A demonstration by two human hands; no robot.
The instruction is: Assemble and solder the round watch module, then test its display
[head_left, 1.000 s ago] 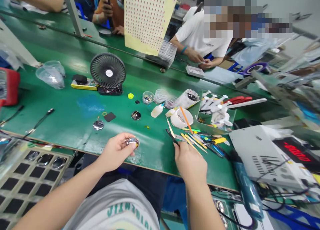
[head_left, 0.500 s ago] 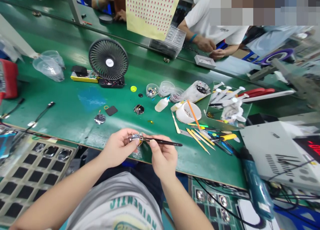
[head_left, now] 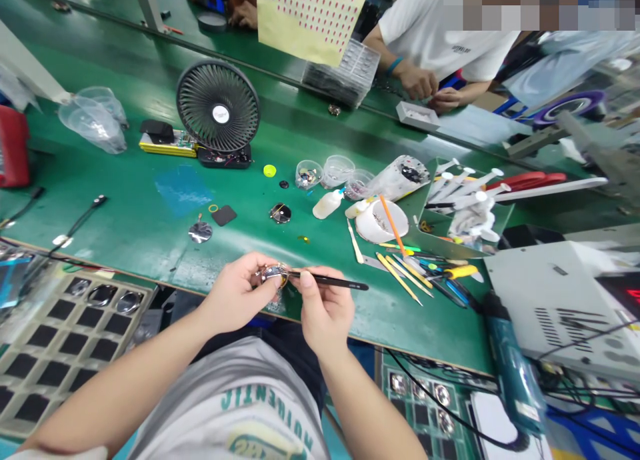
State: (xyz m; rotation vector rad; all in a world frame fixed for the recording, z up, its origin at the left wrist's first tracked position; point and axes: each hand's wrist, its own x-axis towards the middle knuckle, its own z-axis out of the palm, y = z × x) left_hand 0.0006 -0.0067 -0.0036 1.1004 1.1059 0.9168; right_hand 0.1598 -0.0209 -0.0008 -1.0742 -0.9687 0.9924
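Near the bench's front edge, my left hand is closed around a small round watch-like piece with a shiny rim and small parts inside. Black tweezers are pinched in my right hand, their tips pointing left and meeting the round piece. My fingers hide part of it. Beyond my hands lie a round dark part, a silver disc and a black square pad.
A black fan stands at the back. Right of centre are a white bottle, a white cup and several tools. A heat gun hangs at the right. A partitioned tray sits lower left. A co-worker's hands are across the bench.
The view has shifted slightly. The tweezers have turned a little in my right hand and still meet the round piece. My left hand keeps its hold.
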